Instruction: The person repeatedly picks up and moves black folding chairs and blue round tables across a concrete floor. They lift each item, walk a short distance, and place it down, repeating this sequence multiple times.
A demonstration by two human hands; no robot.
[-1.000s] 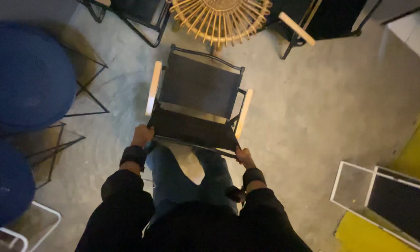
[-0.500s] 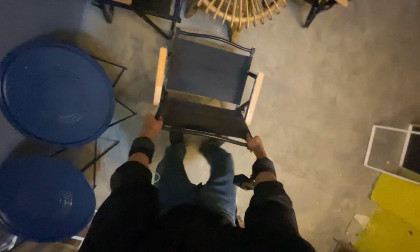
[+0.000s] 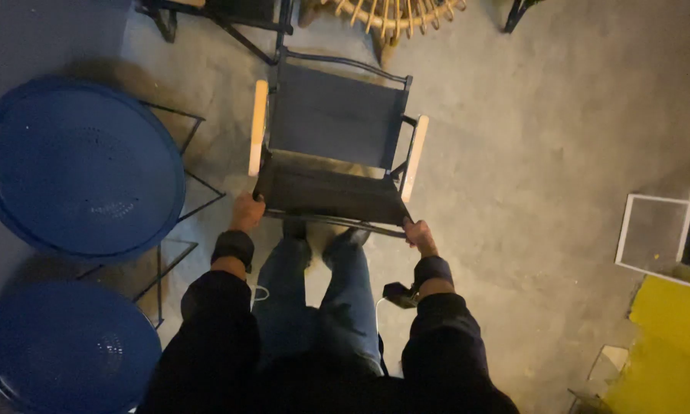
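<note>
A black folding chair (image 3: 333, 123) with a fabric seat and back, a black metal frame and pale wooden armrests stands on the concrete floor in front of me. My left hand (image 3: 247, 212) grips the front left corner of its seat. My right hand (image 3: 419, 234) grips the front right corner. Both arms are in dark sleeves, and my legs in blue jeans show below the seat's front edge.
Two round blue metal tables (image 3: 77, 165) (image 3: 61, 349) on thin black legs stand at the left. A rattan chair (image 3: 391, 11) and other black frames sit at the top. A white frame (image 3: 659, 230) and a yellow surface (image 3: 670, 345) lie at the right.
The view has shifted so the chair sits higher and the blue tables fill more of the left. Both hands keep their hold on the seat's front corners.
</note>
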